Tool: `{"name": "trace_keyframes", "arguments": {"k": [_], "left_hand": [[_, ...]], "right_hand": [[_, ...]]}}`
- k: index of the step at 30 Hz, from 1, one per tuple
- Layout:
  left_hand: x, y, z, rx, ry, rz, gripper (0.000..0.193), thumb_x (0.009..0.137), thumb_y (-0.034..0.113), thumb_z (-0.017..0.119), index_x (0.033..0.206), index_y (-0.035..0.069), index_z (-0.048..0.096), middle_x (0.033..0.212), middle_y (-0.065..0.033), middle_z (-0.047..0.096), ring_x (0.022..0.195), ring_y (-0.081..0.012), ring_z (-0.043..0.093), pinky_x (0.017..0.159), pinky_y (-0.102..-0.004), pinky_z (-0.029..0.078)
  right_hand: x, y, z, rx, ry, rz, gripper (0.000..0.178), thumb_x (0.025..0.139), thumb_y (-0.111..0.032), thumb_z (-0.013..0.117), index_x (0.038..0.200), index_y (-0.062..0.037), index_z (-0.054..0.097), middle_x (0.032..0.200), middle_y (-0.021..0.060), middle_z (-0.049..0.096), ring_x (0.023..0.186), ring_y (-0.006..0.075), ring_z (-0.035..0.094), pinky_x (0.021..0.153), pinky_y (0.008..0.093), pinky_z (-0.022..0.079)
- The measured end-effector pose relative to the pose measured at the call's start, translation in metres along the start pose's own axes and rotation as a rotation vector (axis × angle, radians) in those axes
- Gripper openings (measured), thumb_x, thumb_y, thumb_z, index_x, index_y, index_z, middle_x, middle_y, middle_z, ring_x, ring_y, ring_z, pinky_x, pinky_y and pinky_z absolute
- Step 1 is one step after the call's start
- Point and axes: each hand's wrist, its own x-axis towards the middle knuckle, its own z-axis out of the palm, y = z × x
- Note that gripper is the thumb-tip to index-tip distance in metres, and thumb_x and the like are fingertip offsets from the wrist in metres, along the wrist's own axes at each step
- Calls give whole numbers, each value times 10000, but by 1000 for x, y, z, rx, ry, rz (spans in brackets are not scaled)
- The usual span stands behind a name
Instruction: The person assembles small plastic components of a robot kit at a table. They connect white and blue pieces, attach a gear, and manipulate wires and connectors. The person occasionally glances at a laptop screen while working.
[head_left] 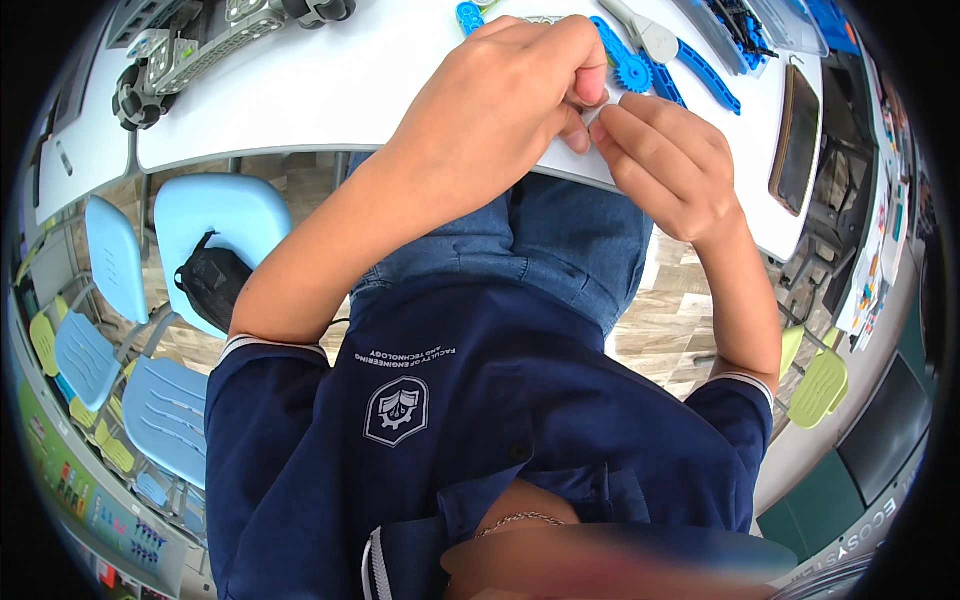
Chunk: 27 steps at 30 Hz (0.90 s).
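Both hands met at the near edge of the white table [330,100]. The left hand [500,95] was curled, its fingertips pinching a small pale piece [597,108] — mostly hidden. The right hand [665,165] pressed thumb and forefinger to the piece, probably to steady it. A blue gear [632,72] and blue beams [700,72] lay just beyond, within easy reach.

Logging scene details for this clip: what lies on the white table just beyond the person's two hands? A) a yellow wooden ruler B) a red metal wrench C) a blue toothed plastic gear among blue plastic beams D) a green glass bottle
C: a blue toothed plastic gear lies among blue plastic beams on the white table, just past the left hand and right hand, which meet at the table's near edge.
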Motion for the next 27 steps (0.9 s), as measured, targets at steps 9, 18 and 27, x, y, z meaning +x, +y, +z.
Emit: {"name": "trace_keyframes", "arguments": {"k": [9,18,27], "left_hand": [[1,-1,1,47,17,25,251,735,-17,714,889,84,543,788,-21,678,824,-267,669,747,-351,524],[1,4,1,76,-29,-79,254,738,-29,706,891,77,534,750,-8,695,823,-239,676,754,-327,517],[1,3,2,32,-27,-98,236,754,-23,693,899,73,533,719,16,712,812,-216,682,755,-297,514]], "right_hand": [[7,-1,-2,31,-26,20,181,626,-52,729,750,2,609,902,119,646,851,261,673,683,341,594],[23,2,-18,181,-168,252,150,659,-30,725,797,-52,669,794,32,607,719,210,622,560,329,504],[32,-3,-26,181,-232,412,248,652,31,678,897,4,648,902,98,657,784,246,670,657,319,547]]}}
